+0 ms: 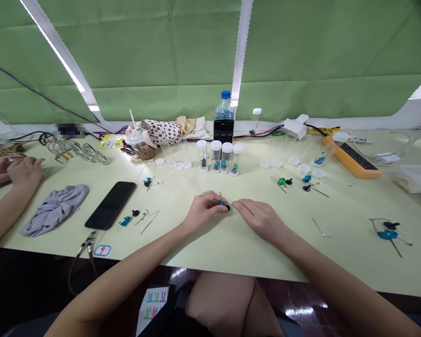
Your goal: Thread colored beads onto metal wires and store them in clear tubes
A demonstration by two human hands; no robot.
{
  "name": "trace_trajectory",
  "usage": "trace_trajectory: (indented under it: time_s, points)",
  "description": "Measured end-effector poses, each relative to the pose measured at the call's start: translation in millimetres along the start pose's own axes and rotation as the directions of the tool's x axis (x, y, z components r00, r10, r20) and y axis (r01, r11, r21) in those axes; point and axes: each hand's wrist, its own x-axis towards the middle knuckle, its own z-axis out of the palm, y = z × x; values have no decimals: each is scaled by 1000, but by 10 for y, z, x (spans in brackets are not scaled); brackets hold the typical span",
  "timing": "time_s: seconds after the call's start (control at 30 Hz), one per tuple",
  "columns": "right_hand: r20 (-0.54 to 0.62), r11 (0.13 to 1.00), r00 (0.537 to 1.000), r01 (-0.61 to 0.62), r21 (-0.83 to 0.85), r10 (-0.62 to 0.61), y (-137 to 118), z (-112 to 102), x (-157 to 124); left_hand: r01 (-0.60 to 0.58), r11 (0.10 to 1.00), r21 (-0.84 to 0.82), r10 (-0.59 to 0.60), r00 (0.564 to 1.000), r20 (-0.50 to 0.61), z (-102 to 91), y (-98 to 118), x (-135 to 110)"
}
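My left hand (204, 209) rests on the pale table (231, 243) with its fingers pinched on a small blue and black part with a thin wire (223, 204). My right hand (258, 216) lies just to the right of it, fingertips drawn together at the same part's end. Behind my hands stand several clear vials with white caps (218, 157), holding small dark, blue and green pieces.
A black phone (111, 204), grey cloth (54, 209), pliers (86, 244) and loose parts (140, 217) lie left. More blue, green and black parts (294, 181), white caps (303, 167) and an orange power strip (354, 159) lie right. Another person's hands (16, 171) work at far left. A water bottle (225, 110) and timer (223, 131) stand behind.
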Motion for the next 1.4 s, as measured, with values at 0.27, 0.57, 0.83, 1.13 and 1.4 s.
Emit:
trace_trajectory:
  time_s: [0.27, 0.57, 0.83, 1.13, 1.4]
  points:
    - [56, 998, 997, -51, 45, 48, -37, -11, 20, -29, 999, -25, 30, 999, 23, 39, 2, -25]
    - [110, 992, 991, -86, 90, 76, -52, 0, 34, -14, 1000, -25, 14, 1000, 18, 21, 15, -17]
    - [26, 997, 1000, 9, -79, -7, 38, -21, 55, 63, 991, -119, -69, 997, -44, -3, 82, -1]
    - [5, 996, 998, 57, -64, -56, 68, -35, 18, 66, 992, -108, -71, 996, -49, 0, 91, 1]
    - [27, 998, 999, -30, 47, 28, 89, -1, -26, 55, 998, -32, -56, 998, -6, 11, 11, -3]
